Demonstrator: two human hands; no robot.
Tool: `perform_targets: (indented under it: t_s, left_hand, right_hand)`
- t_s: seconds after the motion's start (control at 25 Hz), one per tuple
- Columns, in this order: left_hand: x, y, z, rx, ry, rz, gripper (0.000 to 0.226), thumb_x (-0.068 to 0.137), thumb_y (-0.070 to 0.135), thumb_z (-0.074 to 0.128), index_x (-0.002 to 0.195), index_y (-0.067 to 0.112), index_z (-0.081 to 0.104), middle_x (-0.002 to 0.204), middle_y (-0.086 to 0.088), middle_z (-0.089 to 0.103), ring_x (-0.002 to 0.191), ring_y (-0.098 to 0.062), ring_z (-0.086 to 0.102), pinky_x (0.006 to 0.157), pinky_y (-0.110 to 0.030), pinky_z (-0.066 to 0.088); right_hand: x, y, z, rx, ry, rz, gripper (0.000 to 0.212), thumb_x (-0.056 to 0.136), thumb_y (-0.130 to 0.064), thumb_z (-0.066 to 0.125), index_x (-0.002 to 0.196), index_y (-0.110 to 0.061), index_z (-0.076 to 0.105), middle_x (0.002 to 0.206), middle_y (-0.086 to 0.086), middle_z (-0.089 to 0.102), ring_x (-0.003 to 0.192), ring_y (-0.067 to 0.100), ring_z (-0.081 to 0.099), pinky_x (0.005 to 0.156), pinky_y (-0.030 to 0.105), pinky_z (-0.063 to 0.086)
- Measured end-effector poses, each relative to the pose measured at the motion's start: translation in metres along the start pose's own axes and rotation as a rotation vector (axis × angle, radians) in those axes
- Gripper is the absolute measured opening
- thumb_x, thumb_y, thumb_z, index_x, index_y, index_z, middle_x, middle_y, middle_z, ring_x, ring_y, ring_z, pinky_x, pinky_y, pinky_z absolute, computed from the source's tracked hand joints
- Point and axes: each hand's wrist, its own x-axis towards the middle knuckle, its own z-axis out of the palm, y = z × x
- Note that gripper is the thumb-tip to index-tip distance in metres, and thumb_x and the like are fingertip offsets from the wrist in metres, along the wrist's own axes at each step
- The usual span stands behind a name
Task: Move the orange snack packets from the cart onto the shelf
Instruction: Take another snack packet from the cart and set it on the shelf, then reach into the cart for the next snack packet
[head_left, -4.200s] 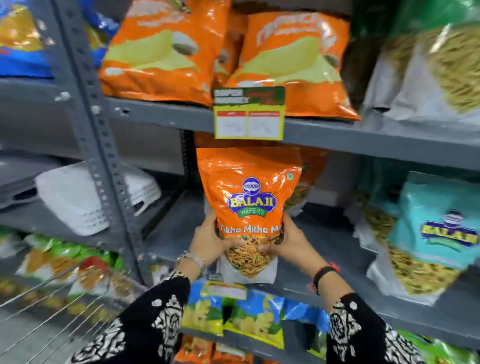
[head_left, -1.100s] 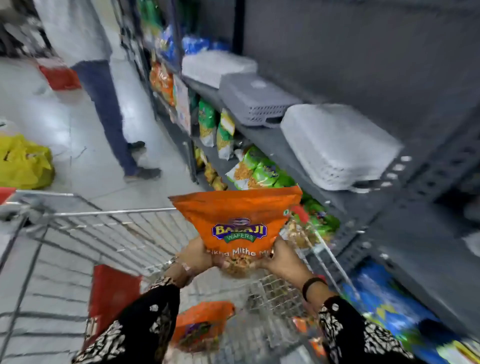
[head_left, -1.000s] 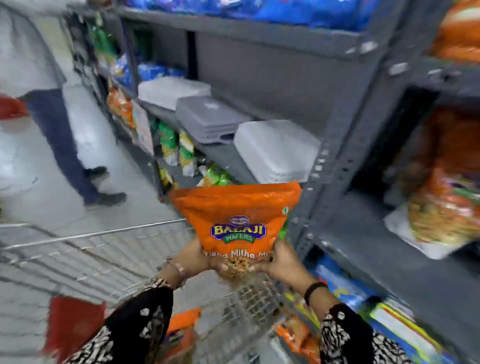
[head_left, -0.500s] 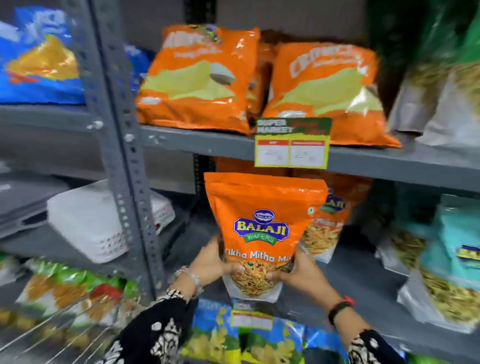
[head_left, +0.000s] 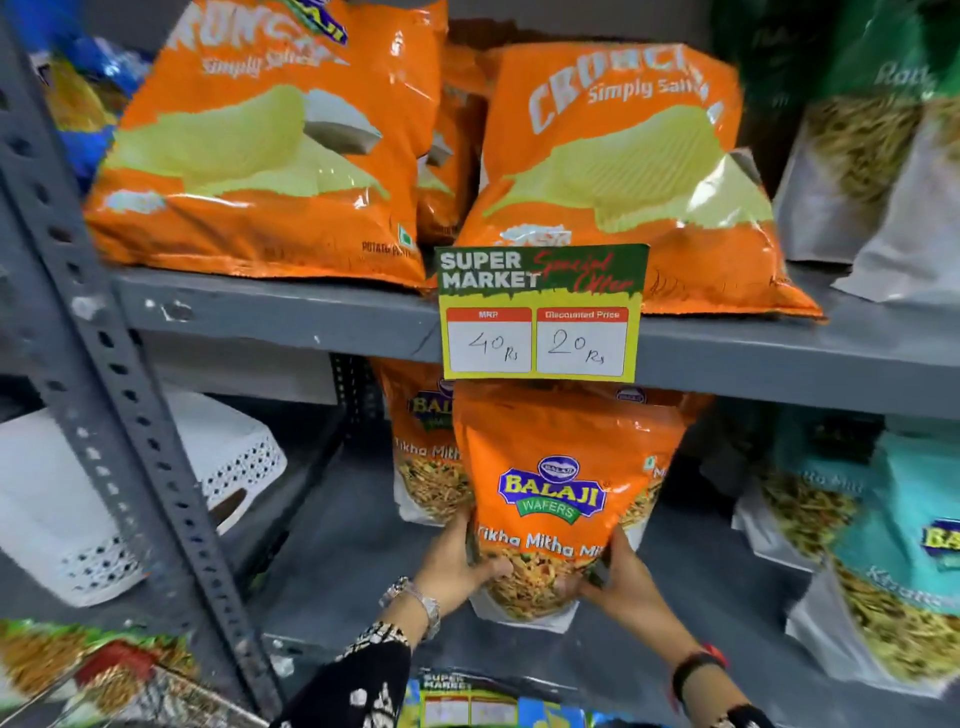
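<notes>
An orange Balaji Wafers snack packet (head_left: 558, 483) stands upright over the grey middle shelf (head_left: 353, 561). My left hand (head_left: 457, 564) grips its lower left corner and my right hand (head_left: 621, 579) grips its lower right corner. Its base sits at or just above the shelf surface; I cannot tell which. Another orange packet of the same kind (head_left: 423, 452) stands behind it to the left, and a further one peeks out behind on the right (head_left: 647, 493). The packet's top reaches just under the price card.
Large orange crisp bags (head_left: 270, 150) lie on the shelf above, with a yellow price card (head_left: 540, 317) clipped to its edge. Teal packets (head_left: 893, 551) stand at the right. A white basket (head_left: 104, 499) sits left of the grey perforated upright (head_left: 130, 415). Cart wire (head_left: 171, 701) shows bottom left.
I have pushed the packet farther in under the upper shelf, closer to the orange packets at the back. The view has moved nearer to the shelf.
</notes>
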Motion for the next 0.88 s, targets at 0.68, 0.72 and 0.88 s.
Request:
perform_targets:
  t_s: [0.68, 0.72, 0.88]
  left_hand:
    - [-0.417, -0.182, -0.147, 0.343, 0.593, -0.721, 0.087, 0.061, 0.034, 0.073, 0.132, 0.009, 0.031, 0.138, -0.016, 0.043, 0.128, -0.029, 0.041, 0.106, -0.036, 0.033]
    - [-0.451, -0.194, -0.144, 0.372, 0.549, -0.834, 0.096, 0.056, 0.040, 0.074, 0.134, 0.010, 0.027, 0.140, -0.015, 0.041, 0.129, -0.028, 0.039, 0.107, -0.035, 0.031]
    - [-0.521, -0.237, -0.126, 0.836, 0.426, -1.056, 0.119, 0.042, 0.061, 0.076, 0.135, 0.012, 0.020, 0.131, -0.007, 0.052, 0.121, -0.021, 0.049, 0.104, -0.035, 0.037]
  right_hand:
    - [-0.128, -0.028, 0.307, -0.366, -0.806, -0.498, 0.047, 0.075, -0.025, 0.063, 0.117, -0.010, 0.048, 0.117, 0.001, 0.051, 0.111, 0.020, 0.049, 0.092, 0.017, 0.033]
    - [-0.137, -0.026, 0.336, -0.422, -0.939, -0.488, 0.052, 0.078, -0.027, 0.064, 0.123, -0.011, 0.043, 0.128, 0.003, 0.047, 0.117, 0.019, 0.045, 0.093, 0.018, 0.032]
    - [-0.160, -0.001, 0.432, -0.678, -1.284, -0.343, 0.089, 0.074, -0.038, 0.065, 0.140, -0.013, 0.011, 0.153, 0.011, 0.013, 0.140, 0.024, 0.016, 0.111, 0.031, 0.021]
